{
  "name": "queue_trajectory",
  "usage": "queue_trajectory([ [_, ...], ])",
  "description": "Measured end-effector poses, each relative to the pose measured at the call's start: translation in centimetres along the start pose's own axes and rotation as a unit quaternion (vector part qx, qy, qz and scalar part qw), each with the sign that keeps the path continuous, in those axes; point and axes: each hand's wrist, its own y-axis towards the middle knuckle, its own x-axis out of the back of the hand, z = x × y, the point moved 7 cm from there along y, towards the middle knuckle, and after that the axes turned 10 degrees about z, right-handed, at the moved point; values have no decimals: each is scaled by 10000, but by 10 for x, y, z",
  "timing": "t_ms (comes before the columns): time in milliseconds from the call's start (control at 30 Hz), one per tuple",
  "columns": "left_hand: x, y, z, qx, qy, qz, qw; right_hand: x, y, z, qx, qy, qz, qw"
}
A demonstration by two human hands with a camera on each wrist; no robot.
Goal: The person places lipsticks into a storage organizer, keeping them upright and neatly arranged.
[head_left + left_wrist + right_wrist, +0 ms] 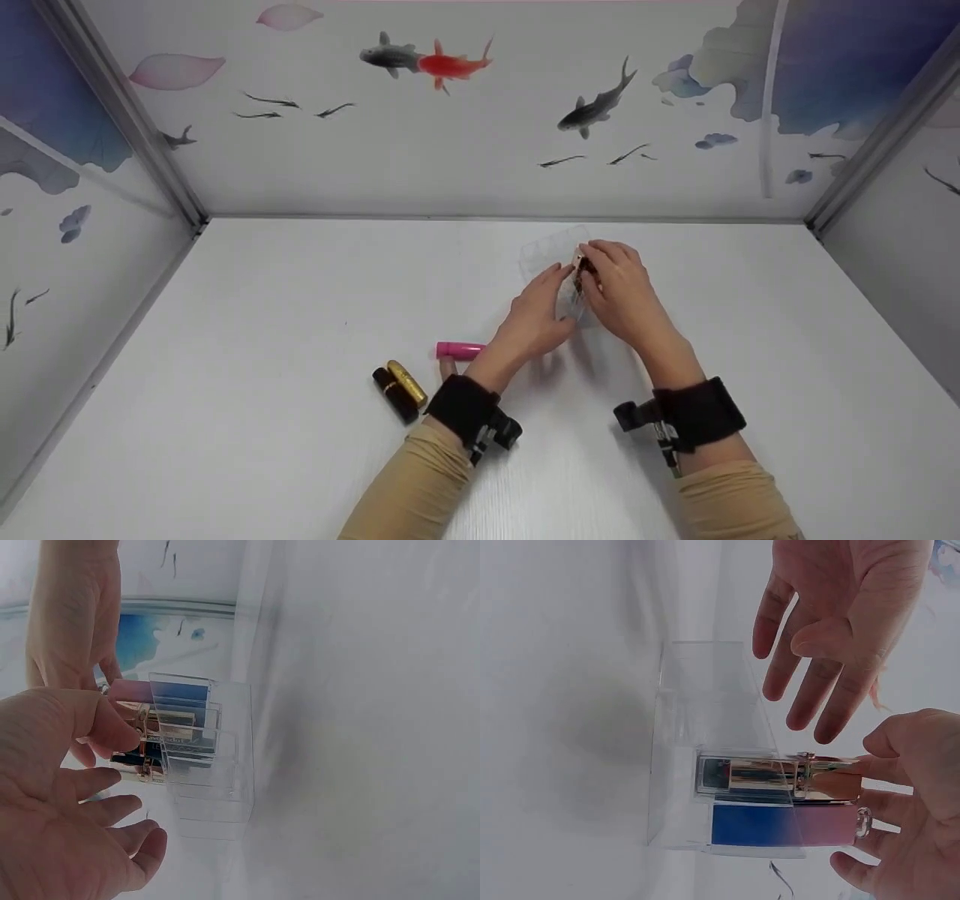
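Note:
A clear plastic lipstick organizer [546, 251] stands on the white table, its lower rows bare in the right wrist view. Several lipsticks sit in it at one end: a blue-to-pink tube [780, 825] with a ring on its end, a gold one [769, 774] and a dark one beside them. My right hand [621, 289] is at their tops, fingertips behind the tube ends and thumb apart from them. From the other side, my left hand [531, 315] reaches in with fingers loosely extended; its thumb overlaps the gold tops in the left wrist view.
Left of my left forearm lie a black lipstick [395, 395], a gold lipstick [407, 383] and a bright pink tube [460, 350], with a pale brownish tube [448, 366] partly behind the wrist. A printed wall panel [480, 157] rises at the table's back edge.

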Motion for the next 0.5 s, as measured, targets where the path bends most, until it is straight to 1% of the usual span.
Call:
queue_trajectory([
  [67, 4, -4, -1, 6, -41, -126, 9999, 4, -3, 5, 28, 90, 7, 10000],
  [167, 12, -10, -3, 13, 23, -332, 9994, 9, -7, 13, 38, 213, 13, 9998],
  [333, 30, -25, -7, 51, 154, -694, 9975, 16, -13, 25, 70, 397, 3, 9992],
  [400, 37, -32, -7, 70, 188, -749, 9970, 19, -15, 31, 106, 486, 0, 9988],
  [500, 43, -41, -6, 49, 271, -688, 9973, 22, -18, 39, 169, 569, 7, 9982],
])
